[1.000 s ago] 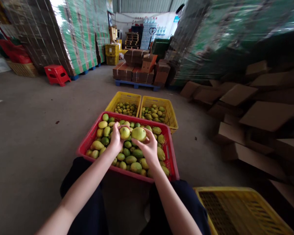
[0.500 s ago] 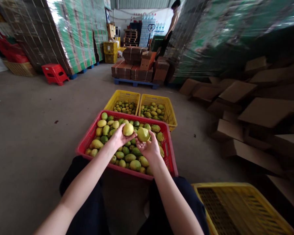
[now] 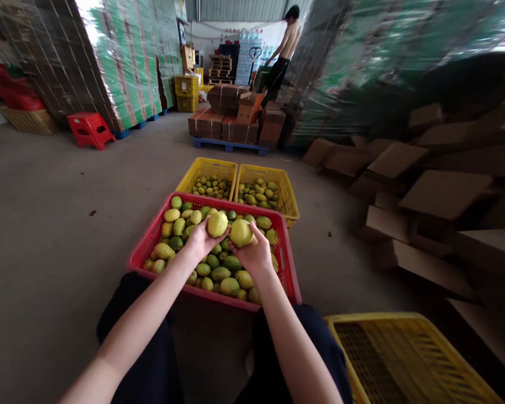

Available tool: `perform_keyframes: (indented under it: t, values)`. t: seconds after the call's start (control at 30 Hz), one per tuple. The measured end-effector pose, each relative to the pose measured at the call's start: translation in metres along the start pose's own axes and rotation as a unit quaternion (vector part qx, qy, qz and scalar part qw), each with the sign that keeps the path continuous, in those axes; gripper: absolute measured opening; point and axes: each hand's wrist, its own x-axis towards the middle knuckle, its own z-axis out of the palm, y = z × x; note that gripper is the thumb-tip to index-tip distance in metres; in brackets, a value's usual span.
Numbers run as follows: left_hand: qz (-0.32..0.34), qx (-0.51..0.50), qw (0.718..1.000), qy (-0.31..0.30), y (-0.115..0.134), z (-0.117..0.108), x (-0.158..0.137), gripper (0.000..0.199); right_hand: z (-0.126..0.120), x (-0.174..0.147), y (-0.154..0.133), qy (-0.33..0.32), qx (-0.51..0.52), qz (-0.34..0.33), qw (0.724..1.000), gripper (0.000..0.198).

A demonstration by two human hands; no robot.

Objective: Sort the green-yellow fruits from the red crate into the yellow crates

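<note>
My left hand (image 3: 200, 242) holds a yellow-green lemon (image 3: 217, 223) above the red crate (image 3: 145, 252), which is full of green and yellow lemons. My right hand (image 3: 255, 255) holds a second, slightly larger yellow lemon (image 3: 241, 232) right beside the first one; the two fruits nearly touch. Both hands hover over the middle of the crate, palms turned up. Beyond the red crate stand two yellow crates, the left yellow crate (image 3: 189, 177) and the right yellow crate (image 3: 290, 199), each partly filled with lemons.
An empty yellow crate (image 3: 404, 359) sits at my lower right. Flattened and folded cardboard boxes (image 3: 441, 193) pile up on the right. A pallet of brown boxes (image 3: 235, 120) stands ahead, with a person (image 3: 284, 53) beside it. A red stool (image 3: 88, 129) and wrapped pallets (image 3: 122, 62) lie to the left.
Both hands turned the lemons palm-up and raised them slightly, holding them side by side. A person has come into view behind the pallet of boxes.
</note>
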Motion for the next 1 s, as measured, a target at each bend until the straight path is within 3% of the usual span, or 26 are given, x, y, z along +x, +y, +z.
perform_keyframes:
  t: [0.1,0.27,0.43,0.63,0.8,0.9,1.0]
  values:
    - [0.034,0.016,0.999,-0.022,-0.001,-0.001,-0.002,0.034,0.000,-0.001,0.000,-0.047,-0.001,0.010,0.999,0.018]
    - [0.071,0.066,0.995,-0.031,0.000,-0.002,-0.003,0.023,-0.001,-0.001,0.000,-0.060,0.037,-0.031,0.997,0.016]
    - [0.046,0.055,0.997,-0.003,-0.001,-0.003,0.000,0.036,0.002,-0.001,0.001,-0.001,0.052,-0.016,0.999,0.018]
    - [0.022,0.013,0.999,0.022,-0.008,-0.006,0.006,0.027,0.006,0.000,0.006,0.082,0.001,-0.017,0.996,0.020]
    - [0.012,0.029,0.998,0.046,-0.008,-0.003,0.004,0.014,0.009,-0.005,0.003,0.080,-0.023,-0.046,0.995,0.010]
    - [0.001,0.023,0.999,0.037,-0.004,0.000,-0.002,0.008,0.008,-0.005,0.001,0.102,-0.008,-0.054,0.993,0.011]
    - [-0.025,0.000,1.000,-0.001,0.002,0.000,-0.007,0.025,0.006,-0.001,0.003,0.123,0.012,-0.044,0.991,0.020]
